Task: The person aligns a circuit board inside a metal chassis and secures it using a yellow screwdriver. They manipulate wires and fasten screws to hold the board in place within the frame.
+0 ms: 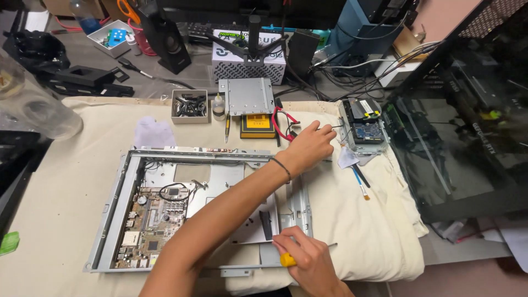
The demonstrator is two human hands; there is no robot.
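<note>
An opened metal computer chassis point(220, 165) lies flat on a cream cloth point(374, 231) spread over the worktop, its green circuit board point(148, 220) at the near-left corner. The left hand point(311, 146) reaches across the chassis to thin black wires point(336, 127) beside a small drive assembly point(363, 129), fingers pinched on them; a slow, straight pull would likely spare the leads. The right hand point(311, 261) grips a yellow-handled screwdriver point(287, 259) at the chassis's near edge. The wires' far ends and the screwdriver tip are hard to make out.
</note>
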